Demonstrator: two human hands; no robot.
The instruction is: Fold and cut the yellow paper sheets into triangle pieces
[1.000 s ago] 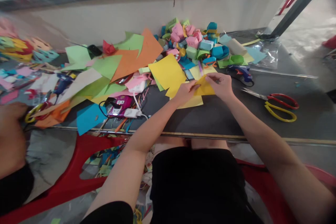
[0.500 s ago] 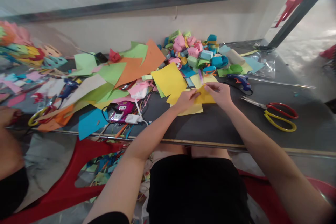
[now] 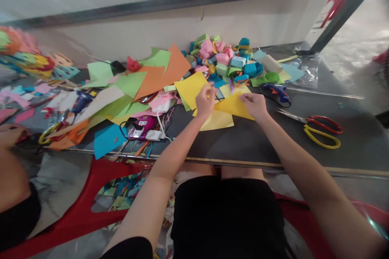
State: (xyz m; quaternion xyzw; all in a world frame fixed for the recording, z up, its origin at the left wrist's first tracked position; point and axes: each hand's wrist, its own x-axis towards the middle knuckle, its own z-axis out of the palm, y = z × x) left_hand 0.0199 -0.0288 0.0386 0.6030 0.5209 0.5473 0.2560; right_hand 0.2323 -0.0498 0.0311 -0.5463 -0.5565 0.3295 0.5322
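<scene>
My right hand (image 3: pixel 256 106) pinches the right end of a yellow sheet of paper (image 3: pixel 232 105) between thumb and fingers. Over the left part of the papers, my left hand (image 3: pixel 206 99) is raised with its fingers curled together; whatever lies between the fingertips, if anything, is too small to make out. Beneath the held sheet lies a pale yellow sheet (image 3: pixel 218 121), flat on the dark table. Another bright yellow sheet (image 3: pixel 191 89) rests just behind my left hand.
Red-and-yellow-handled scissors (image 3: pixel 322 129) and a blue glue gun (image 3: pixel 278 92) lie at right. Small folded paper pieces (image 3: pixel 223 58) are heaped at the back. A purple power strip (image 3: pixel 142 126) and coloured sheets (image 3: pixel 158 79) cover the left. A co-worker's hand (image 3: pixel 14 134) shows far left.
My left hand has let go of the yellow sheet and moved up and left. My right hand still holds the sheet, which now shows more of its surface.
</scene>
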